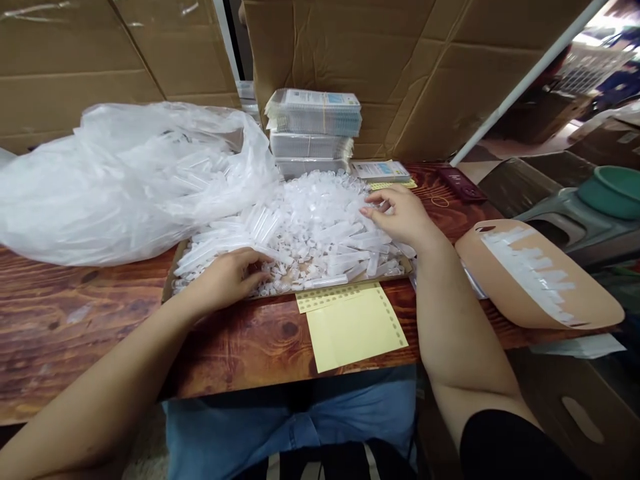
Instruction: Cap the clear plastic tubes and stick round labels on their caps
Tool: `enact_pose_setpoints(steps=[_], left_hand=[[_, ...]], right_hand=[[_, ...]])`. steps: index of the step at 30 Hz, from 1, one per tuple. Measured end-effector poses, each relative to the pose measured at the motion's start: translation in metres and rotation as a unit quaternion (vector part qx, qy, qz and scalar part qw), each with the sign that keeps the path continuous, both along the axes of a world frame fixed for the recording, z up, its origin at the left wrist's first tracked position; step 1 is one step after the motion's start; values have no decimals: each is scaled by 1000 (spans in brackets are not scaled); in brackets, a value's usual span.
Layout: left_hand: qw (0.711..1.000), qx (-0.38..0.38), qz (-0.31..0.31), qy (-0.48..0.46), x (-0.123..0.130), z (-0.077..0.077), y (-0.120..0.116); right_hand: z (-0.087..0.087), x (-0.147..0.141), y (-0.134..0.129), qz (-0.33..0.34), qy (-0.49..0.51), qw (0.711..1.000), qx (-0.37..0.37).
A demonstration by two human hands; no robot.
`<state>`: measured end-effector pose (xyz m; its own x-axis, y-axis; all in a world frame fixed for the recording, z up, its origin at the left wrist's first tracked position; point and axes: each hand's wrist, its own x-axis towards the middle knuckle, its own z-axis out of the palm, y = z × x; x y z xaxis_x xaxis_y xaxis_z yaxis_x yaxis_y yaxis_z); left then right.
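Observation:
A shallow cardboard tray (167, 283) in front of me is heaped with clear plastic tubes (357, 243) and small translucent caps (295, 270). My left hand (231, 277) rests at the tray's front left, its thumb and bent fingers apart over the small caps; I see nothing held. On the right side of the heap is my right hand (397, 212). Its thumb and forefinger are parted above the pieces, also with nothing visible between them. Yellow label sheets (355, 330) lie at the tray's front edge, the upper one partly under it.
A large translucent bag (100, 187) of tubes lies left of the tray. Banded stacks of printed packets (315, 113) stand behind it. To the right are a dark red box (461, 185), a tan container (575, 287) holding white strips and a green basin (613, 191). Cardboard (350, 53) walls the back.

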<state>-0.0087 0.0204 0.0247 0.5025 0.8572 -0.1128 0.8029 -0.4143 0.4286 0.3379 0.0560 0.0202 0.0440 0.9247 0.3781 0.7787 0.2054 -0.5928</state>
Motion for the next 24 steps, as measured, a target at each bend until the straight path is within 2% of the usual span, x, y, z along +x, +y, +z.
enact_pose_setpoints(steps=[4, 7, 11, 13, 16, 19, 21, 24], left_hand=[[1000, -19, 1, -20, -1, 1, 0], [998, -22, 19, -55, -2, -1, 1], [994, -17, 58, -87, -4, -2, 1], [994, -22, 65, -81, -5, 0, 1], [997, -36, 30, -59, -7, 2, 2], [998, -38, -33, -43, -11, 4, 3], [998, -20, -55, -34, -13, 6, 2], [998, 19, -62, 2, -17, 9, 1]], right_hand=[[12, -15, -9, 35, -3, 999, 41], [24, -37, -18, 104, -33, 993, 35], [33, -82, -24, 242, -123, 962, -38], [30, -109, -23, 271, -192, 939, -91], [22, -143, -17, 282, -267, 907, -161], [16, -163, -12, 283, -284, 897, -186], [17, -164, -12, 273, -283, 902, -176], [21, -149, -17, 237, -205, 936, -163]])
